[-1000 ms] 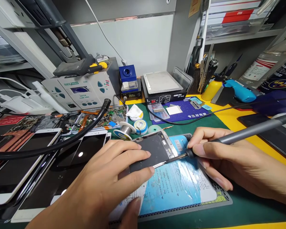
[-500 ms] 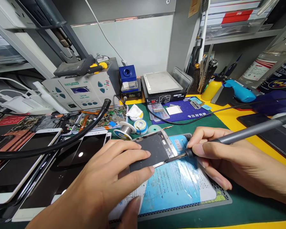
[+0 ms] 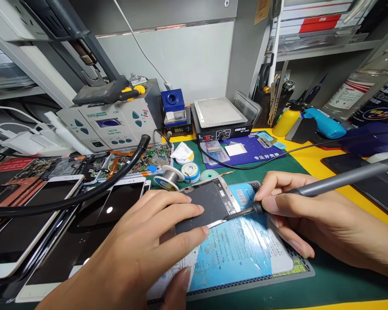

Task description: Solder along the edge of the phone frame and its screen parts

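on the worktop (image 3: 326, 284), nothing has shifted since a second ago: left hand (image 3: 139, 254) clamped on the phone frame (image 3: 207, 206), right hand (image 3: 310, 215) gripping the soldering iron (image 3: 336, 181), tip at its edge.

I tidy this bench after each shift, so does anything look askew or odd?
Several white-framed phone screens lie overlapped at left, with a thick black hose draped across them. The opened phone under the left hand sits slanted on the blue mat.

I count two hands: left hand (image 3: 139, 254), right hand (image 3: 313, 215). One soldering iron (image 3: 336, 181), one opened phone (image 3: 210, 204), two solder spools (image 3: 170, 177) (image 3: 190, 170), one hotplate (image 3: 220, 115).
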A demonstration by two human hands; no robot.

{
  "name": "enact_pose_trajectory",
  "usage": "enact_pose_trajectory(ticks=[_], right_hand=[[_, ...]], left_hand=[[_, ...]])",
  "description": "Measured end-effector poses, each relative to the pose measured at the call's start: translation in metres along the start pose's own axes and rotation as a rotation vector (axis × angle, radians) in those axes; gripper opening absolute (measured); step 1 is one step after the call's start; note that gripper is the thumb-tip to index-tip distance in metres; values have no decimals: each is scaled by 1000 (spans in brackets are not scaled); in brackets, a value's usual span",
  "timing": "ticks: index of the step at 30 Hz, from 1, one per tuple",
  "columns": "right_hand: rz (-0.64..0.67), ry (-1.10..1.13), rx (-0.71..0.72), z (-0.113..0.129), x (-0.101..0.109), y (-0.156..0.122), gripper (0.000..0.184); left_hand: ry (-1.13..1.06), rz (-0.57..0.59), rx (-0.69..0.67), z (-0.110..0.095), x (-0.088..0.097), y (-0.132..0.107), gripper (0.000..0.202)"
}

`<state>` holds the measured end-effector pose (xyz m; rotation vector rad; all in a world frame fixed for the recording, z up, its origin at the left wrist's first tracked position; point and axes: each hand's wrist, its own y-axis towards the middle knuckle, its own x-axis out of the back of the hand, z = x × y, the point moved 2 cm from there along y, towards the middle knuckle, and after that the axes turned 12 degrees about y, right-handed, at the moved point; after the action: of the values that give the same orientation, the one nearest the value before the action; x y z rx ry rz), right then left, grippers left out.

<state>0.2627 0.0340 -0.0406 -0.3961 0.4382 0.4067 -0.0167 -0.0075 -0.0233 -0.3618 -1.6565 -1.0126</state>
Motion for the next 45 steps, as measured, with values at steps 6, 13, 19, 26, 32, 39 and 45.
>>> enact_pose_trajectory(ticks=[6,13,19,26,32,39,45], right_hand=[[-11,-9,-2,2,0,-1,17],[-1,12,28,2,2,-2,16],[-25,17,28,3,0,-3,16],[-42,-13,6,8,-7,-2,43],[-102,17,-7,9,-10,0,38],[-21,-16,-12,9,-8,-2,38],[-65,-88,-18,10,-8,-1,44]], left_hand=[[2,-14,1,0,-5,-2,40],[4,-40,11,-1,-4,-1,40],[24,-99,40,-6,-5,0,39],[7,-127,46,-4,-13,-3,40],[-5,-127,21,-3,-12,-3,40],[0,-129,26,-3,-11,-3,41],[18,-137,46,-6,-11,-2,39]])
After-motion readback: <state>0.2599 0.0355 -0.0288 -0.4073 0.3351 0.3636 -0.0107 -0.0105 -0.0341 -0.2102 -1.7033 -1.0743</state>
